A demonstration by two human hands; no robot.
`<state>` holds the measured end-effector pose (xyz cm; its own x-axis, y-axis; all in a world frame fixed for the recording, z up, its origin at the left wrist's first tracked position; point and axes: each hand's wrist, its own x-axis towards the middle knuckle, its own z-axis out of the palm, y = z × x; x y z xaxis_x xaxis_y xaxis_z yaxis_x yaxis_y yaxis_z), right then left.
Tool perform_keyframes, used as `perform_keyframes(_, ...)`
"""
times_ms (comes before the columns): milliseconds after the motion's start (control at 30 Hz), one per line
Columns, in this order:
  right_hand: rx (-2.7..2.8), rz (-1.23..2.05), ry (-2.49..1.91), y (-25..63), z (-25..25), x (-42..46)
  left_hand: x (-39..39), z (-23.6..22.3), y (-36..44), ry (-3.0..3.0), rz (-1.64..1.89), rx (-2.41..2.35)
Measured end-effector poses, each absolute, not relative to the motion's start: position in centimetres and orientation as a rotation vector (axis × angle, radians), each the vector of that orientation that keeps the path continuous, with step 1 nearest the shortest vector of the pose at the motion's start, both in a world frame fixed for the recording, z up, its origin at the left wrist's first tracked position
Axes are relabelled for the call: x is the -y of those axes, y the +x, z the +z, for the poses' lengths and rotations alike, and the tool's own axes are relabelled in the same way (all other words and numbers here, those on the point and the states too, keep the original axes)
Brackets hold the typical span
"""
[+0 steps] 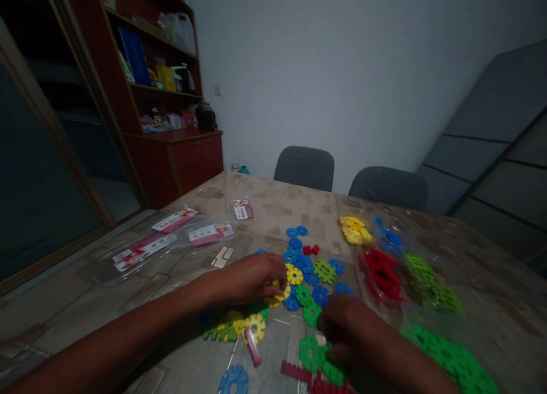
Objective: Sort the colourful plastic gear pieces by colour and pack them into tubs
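My left hand is closed over the pile, its fingertips on a yellow notched disc. Another yellow disc lies just beyond the fingers. My right hand is curled beside green notched discs; its fingertips are dark, and what they hold, if anything, is hidden. Blue discs spread out between and past both hands. Close to me lie a green disc, a yellow disc, a pinkish-red strip and a blue disc.
To the right, clear containers hold yellow pieces, blue pieces, red pieces, light-green pieces and green discs. Clear packaging with printed labels lies at left. Grey chairs stand behind the table.
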<state>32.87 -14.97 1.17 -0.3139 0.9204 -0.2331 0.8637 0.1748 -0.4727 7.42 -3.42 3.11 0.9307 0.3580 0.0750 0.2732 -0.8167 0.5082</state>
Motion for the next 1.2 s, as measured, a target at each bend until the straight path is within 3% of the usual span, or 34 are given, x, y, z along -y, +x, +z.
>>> perform_keyframes(300, 2.304, 0.824, -1.971, 32.2, 1.1, 15.4, 7.8, -0.7, 10.0, 2.67, 0.252, -0.296)
perform_keyframes(500, 2.105, 0.975, -1.832, 33.7, 1.9, 13.8, 9.1, -0.8, 10.9, 2.725, 0.166, -0.373)
perform_keyframes(767, 2.017, 0.932, -1.791, 33.1, -0.1, 12.4, 9.4, -1.8, 11.2, 2.619, 0.104, -0.404)
perform_keyframes(1200, 2.1, 0.652, -2.055, 30.8, 0.0, 13.8, 5.5, 3.1, 8.1, 2.443, -0.011, -0.672)
